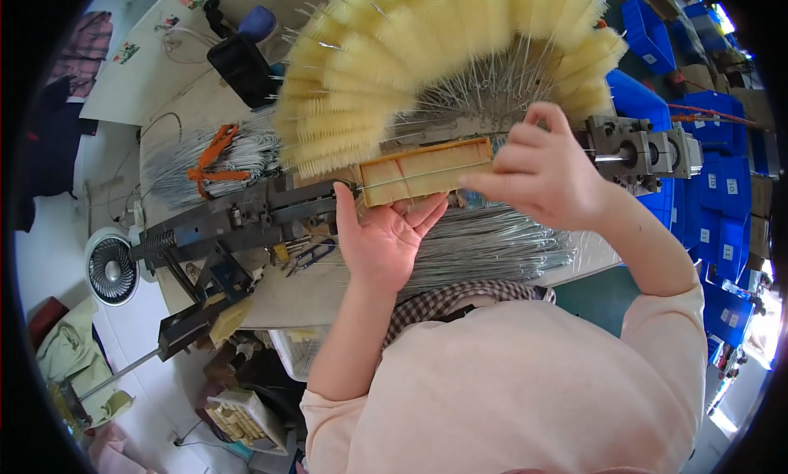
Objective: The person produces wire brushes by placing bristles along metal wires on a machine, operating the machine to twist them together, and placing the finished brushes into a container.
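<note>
A shallow wooden-edged tray (427,149) holds a flat layer of pale yellow bristles (419,181), and a thin metal wire runs lengthwise across them. My left hand (384,234) is palm up at the tray's near side, thumb spread and fingers stretched along the lower edge. Over the tray's right end is my right hand (542,174), slightly blurred. Its thumb reaches left onto the bristles while the other fingers are bent; whatever they hold is hidden. Beyond the tray, several yellow bristle brushes (394,43) with wire stems lie in a broad fan.
Loose metal wires (501,244) lie on the bench near me. An orange-tied wire bundle (217,162) is at the left. Metal machine parts (640,154) stand right of the tray, with blue bins (722,178) beyond. A small fan (112,266) is at far left.
</note>
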Tool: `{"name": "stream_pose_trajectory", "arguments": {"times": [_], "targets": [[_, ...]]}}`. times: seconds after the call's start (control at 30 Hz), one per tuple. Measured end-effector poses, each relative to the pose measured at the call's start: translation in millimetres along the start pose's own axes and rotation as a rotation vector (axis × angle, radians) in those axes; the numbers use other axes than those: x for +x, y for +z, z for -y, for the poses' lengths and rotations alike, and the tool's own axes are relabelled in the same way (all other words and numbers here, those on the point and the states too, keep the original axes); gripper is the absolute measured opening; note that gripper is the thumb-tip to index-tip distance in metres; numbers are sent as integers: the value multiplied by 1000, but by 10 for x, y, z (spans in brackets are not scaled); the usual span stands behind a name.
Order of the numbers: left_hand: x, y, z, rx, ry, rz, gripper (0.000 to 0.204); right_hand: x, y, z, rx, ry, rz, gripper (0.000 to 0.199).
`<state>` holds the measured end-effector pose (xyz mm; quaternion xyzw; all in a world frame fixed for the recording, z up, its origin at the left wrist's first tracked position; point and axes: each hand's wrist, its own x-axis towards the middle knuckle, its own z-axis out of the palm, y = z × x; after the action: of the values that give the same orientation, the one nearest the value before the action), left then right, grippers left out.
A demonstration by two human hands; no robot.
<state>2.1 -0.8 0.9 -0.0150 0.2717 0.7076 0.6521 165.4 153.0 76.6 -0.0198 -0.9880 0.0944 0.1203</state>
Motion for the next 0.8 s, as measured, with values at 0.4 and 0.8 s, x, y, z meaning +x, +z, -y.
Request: {"name": "stream_pose_trajectory", "arguments": {"times": [0.4,0.8], "targets": [[3,21,-2,40,-12,13,86,260,140,-124,-21,6,132,28],[-2,12,5,-33,-19,12,86,213,123,67,-60,-12,4,25]]}}
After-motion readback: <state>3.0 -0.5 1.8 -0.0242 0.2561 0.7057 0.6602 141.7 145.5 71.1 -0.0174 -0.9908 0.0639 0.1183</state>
